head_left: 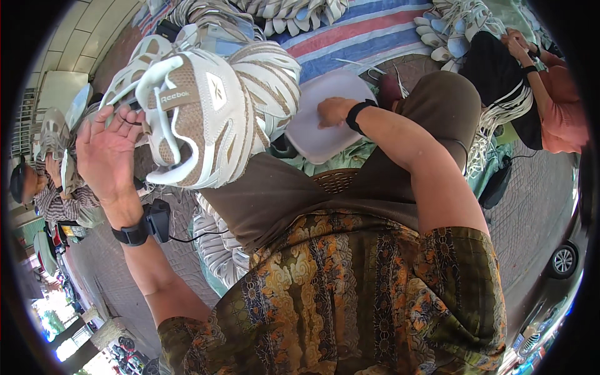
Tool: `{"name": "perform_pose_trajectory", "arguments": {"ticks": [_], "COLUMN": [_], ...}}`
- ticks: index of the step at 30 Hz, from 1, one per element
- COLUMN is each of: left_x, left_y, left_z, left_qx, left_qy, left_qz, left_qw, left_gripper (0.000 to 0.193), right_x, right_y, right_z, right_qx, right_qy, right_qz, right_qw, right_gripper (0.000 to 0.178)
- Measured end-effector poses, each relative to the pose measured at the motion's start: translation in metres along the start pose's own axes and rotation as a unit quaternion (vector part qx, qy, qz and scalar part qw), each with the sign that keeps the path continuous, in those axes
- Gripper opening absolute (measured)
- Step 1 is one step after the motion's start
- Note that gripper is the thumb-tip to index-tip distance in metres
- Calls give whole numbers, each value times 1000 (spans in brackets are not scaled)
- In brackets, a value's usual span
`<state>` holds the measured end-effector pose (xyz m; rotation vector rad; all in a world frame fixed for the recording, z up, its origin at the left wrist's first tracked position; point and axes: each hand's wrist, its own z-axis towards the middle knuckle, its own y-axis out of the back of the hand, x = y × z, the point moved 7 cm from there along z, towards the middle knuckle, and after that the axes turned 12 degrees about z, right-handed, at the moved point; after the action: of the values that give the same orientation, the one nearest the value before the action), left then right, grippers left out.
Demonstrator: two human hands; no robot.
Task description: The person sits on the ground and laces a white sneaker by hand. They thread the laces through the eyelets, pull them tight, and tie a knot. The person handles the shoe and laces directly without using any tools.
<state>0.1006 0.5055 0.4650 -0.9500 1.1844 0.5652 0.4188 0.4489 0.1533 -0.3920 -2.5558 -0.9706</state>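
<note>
A white and tan sneaker upper [215, 119] is at the front of a bundle of similar uppers, over my left thigh. My left hand [109, 150] is at its tongue end, palm facing up and fingers bent against the edge. A small dark loop [130, 120] shows by those fingertips. On a pale lilac plastic surface [322, 140] between my knees rests my right hand [336, 112], knuckles up and fingers curled under. Whatever those fingers may hold is hidden.
More stacked uppers [300, 15] lie on a striped sheet [356, 28] ahead. White laces [503, 115] hang by my right knee. A wicker basket [337, 181] sits under the lilac surface. Two other people work nearby, one at left [69, 203], one at right [562, 106].
</note>
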Motion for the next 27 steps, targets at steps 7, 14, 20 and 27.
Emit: {"name": "perform_pose_trajectory", "arguments": {"ticks": [7, 14, 20, 27], "left_x": [6, 14, 33, 106], "left_y": [-44, -105, -137, -207], "left_z": [12, 17, 17, -23], "left_qx": [80, 106, 135, 260], "left_qy": [5, -7, 12, 61], "left_qz": [-24, -37, -31, 248], "left_qw": [996, 994, 990, 931], "left_gripper": [47, 46, 43, 25], "right_x": [-49, -25, 19, 50], "right_y": [-10, 117, 53, 17], "right_z": [28, -51, -175, -246], "right_qx": [-66, -114, -20, -211], "right_qy": [43, 132, 175, 229], "right_qz": [17, 279, 264, 2], "right_qw": [997, 944, 948, 950], "right_gripper": [30, 46, 51, 28]}}
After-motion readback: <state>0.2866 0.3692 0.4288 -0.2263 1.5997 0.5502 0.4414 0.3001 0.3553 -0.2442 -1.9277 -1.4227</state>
